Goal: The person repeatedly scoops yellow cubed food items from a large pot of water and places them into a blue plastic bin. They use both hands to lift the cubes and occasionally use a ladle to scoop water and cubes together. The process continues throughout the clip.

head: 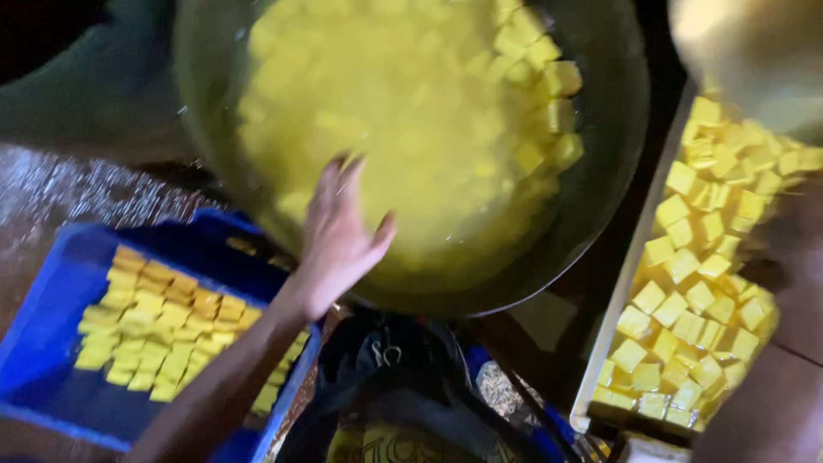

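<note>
My left hand [341, 233] reaches up from the lower left, empty, with its fingers straight and slightly apart. It is over the near rim of a large dark round pan [610, 171]. The pan holds cloudy yellow liquid and several yellow cubes [549, 94], gathered mostly along its right side. A blurred brown forearm [793, 343] runs up the right edge to a pale blurred shape [754, 51] at the top right. This looks like my right arm and hand, too smeared to read.
A blue plastic crate [51, 343] at the lower left holds rows of yellow cubes [163, 326]. On the right, a long white tray [619, 283] is filled with several more cubes [694, 283]. A dark bag [403, 377] lies below the pan, on a wet floor.
</note>
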{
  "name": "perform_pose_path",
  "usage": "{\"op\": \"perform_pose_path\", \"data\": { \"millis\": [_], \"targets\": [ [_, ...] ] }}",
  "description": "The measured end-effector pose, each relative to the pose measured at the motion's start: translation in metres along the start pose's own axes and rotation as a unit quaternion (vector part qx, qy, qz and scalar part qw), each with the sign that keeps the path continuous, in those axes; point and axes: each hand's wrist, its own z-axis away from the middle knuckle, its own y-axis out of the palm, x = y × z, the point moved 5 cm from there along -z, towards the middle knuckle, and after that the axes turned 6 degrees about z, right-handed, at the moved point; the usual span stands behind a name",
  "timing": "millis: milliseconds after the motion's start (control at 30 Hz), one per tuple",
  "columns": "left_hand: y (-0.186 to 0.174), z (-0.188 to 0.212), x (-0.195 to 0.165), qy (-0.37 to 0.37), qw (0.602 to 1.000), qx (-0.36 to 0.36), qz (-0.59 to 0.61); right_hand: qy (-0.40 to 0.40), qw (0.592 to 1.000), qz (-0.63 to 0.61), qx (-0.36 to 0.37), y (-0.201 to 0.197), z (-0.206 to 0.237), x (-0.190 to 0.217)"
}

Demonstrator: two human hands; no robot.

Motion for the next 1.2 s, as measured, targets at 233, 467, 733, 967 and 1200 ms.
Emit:
{"op": "perform_pose_path", "data": {
  "millis": [233, 467, 733, 967, 1200],
  "targets": [
    [0.099, -0.095, 0.057, -0.122, 0.958, 0.235, -0.109, 0.268, 0.906, -0.29, 0.154, 0.211, -0.01, -0.05],
    [0.138, -0.107, 0.105, -0.185, 0.924, 0.313, -0.122, 0.338, 0.892, -0.191, 0.23, 0.293, -0.023, -0.05],
    [0.134, -0.115, 0.146, -0.232, 0.927, 0.286, -0.066, 0.445, 0.756, -0.291, 0.381, 0.313, -0.019, -0.06],
    [0.114, -0.135, 0.184, -0.289, 0.93, 0.223, -0.045, 0.392, 0.74, -0.145, 0.527, 0.297, -0.039, -0.069],
    [0.106, -0.108, 0.167, -0.278, 0.935, 0.205, 0.086, 0.456, 0.688, -0.068, 0.56, 0.243, -0.045, -0.054]
  ]
}}
